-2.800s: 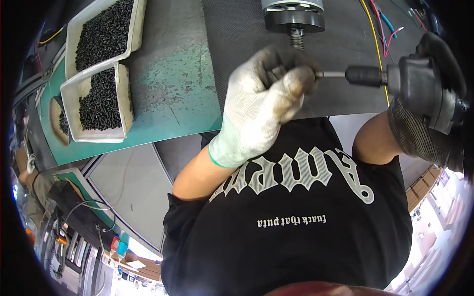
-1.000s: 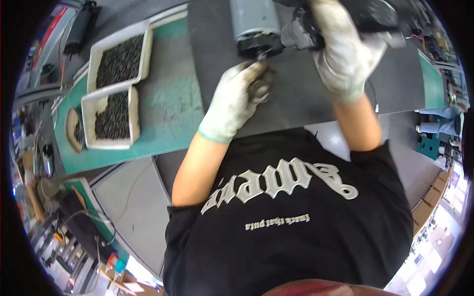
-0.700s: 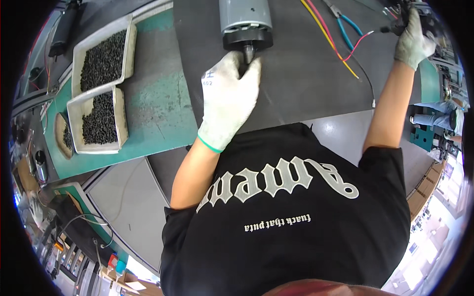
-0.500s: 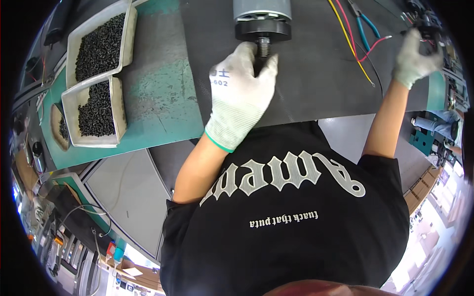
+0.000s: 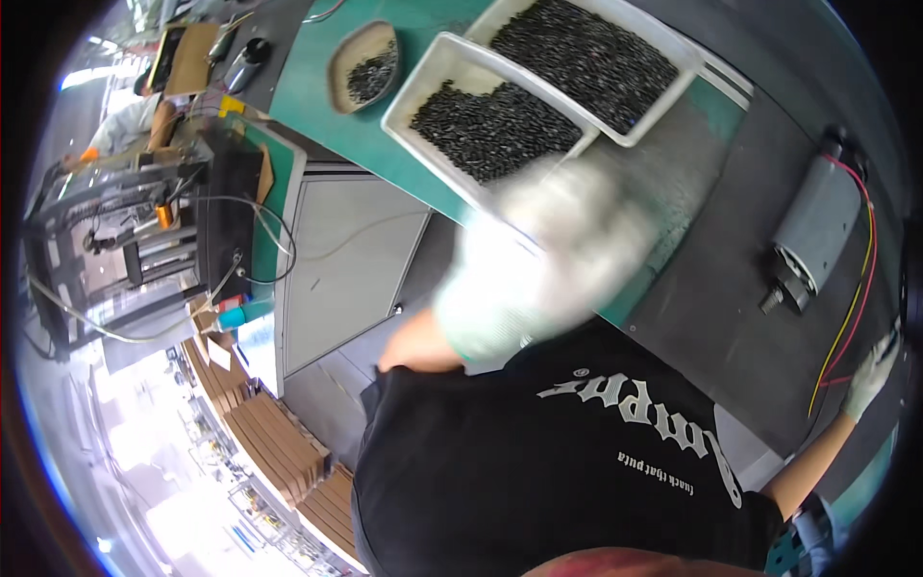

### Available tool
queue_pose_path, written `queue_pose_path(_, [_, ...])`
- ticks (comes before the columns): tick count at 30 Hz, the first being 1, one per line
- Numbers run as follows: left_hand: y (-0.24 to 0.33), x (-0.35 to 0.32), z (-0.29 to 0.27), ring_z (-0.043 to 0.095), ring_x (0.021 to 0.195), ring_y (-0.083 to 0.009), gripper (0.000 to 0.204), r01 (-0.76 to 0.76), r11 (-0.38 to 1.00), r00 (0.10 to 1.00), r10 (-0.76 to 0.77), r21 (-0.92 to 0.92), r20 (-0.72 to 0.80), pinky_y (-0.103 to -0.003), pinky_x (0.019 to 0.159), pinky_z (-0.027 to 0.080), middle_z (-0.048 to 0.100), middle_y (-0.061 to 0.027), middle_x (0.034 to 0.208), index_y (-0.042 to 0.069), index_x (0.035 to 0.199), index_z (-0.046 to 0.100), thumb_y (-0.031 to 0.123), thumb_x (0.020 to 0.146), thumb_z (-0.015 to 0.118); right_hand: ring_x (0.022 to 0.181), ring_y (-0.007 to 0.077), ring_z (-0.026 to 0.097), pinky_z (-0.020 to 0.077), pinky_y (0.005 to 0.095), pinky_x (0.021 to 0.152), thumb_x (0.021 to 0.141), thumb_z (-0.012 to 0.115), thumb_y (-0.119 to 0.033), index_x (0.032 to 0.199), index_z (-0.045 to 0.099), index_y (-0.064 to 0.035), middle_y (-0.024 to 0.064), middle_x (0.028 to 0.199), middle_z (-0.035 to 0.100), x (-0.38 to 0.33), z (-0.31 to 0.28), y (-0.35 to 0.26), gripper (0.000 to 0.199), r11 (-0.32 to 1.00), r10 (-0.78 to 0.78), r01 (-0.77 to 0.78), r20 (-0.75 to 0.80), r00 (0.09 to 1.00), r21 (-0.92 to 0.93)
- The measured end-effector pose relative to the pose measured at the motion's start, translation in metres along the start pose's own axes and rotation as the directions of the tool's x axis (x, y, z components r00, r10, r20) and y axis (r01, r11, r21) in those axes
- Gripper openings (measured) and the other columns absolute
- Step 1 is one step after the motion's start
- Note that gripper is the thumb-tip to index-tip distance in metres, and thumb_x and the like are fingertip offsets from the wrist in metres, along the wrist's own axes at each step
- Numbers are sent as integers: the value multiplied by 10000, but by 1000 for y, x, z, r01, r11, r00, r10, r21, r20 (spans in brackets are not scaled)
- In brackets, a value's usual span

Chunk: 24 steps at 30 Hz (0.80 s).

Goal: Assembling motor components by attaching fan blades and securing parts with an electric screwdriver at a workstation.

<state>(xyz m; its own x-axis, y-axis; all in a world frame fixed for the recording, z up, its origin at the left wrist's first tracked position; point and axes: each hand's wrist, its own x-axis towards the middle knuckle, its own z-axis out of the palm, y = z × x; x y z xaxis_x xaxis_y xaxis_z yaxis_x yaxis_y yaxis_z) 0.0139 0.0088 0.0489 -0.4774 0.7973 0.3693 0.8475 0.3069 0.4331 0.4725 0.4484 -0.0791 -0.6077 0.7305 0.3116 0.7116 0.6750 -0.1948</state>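
My left hand (image 5: 553,255), in a white knit glove, is a motion blur over the near edge of the green bench, just in front of the nearer white tray (image 5: 437,72) of small dark screws. Whether it holds anything is lost in the blur. A grey cylindrical motor (image 5: 817,226) with a black shaft end lies on the dark mat (image 5: 716,317) to the right, nobody touching it. My right hand (image 5: 870,375), also gloved, is stretched to the far right rim, beside the motor's red and yellow wires (image 5: 846,317); its fingers are cut off there.
A second white tray (image 5: 673,43) of screws stands behind the first. A small oval dish (image 5: 361,67) with a few screws sits left of them. A grey cabinet (image 5: 341,279) is under the bench; a black wired rack (image 5: 125,240) and stacked cardboard (image 5: 279,452) are at left.
The view has swung left. My left hand has left the motor's shaft and swept left toward the screw trays. My right hand stays out at the far right.
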Motion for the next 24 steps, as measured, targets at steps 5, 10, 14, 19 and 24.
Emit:
queue_pose_path(5, [-197,34,-85,652,885,-378,253,418,581,885,-434,699,-168,-437,796,525,681,-176,934,74,982,668,278,865,574,1138,320,553,412,371,979,967,527,-371,1296,507,11,197,1218,581,7,33,-3,504,975,213,-214,-31,977,-59])
queue_pose_path(10, [-297,54,-88,618,1037,-358,349,573,551,727,-684,606,-65,-412,885,505,659,-171,1100,80,1144,643,272,855,609,1170,346,528,394,386,1000,955,533,-407,1279,521,18,214,1251,558,9,31,-50,535,974,185,-184,-11,983,-129])
queue_pose_path(14, [-322,61,-71,608,1066,-354,352,525,543,740,-672,656,-36,-404,916,495,647,-172,1137,72,1142,645,262,846,627,1164,336,534,393,380,1003,954,541,-389,1273,524,22,211,1244,562,3,30,-55,520,968,226,-231,-54,973,-103])
queue_pose_path(19, [-344,64,-67,602,1079,-356,341,505,502,735,-676,702,-46,-400,933,491,647,-193,1125,32,1104,652,253,846,626,1160,320,543,405,372,993,950,555,-362,1279,526,15,190,1251,569,1,30,-58,501,964,254,-256,-34,967,-66])
queue_pose_path(24, [-352,64,-72,598,1089,-360,335,468,491,719,-695,734,7,-402,944,485,640,-220,1123,-2,1075,654,237,843,615,1164,313,544,410,366,991,948,558,-361,1285,528,4,184,1256,570,2,32,-59,498,964,251,-255,-53,966,-74])
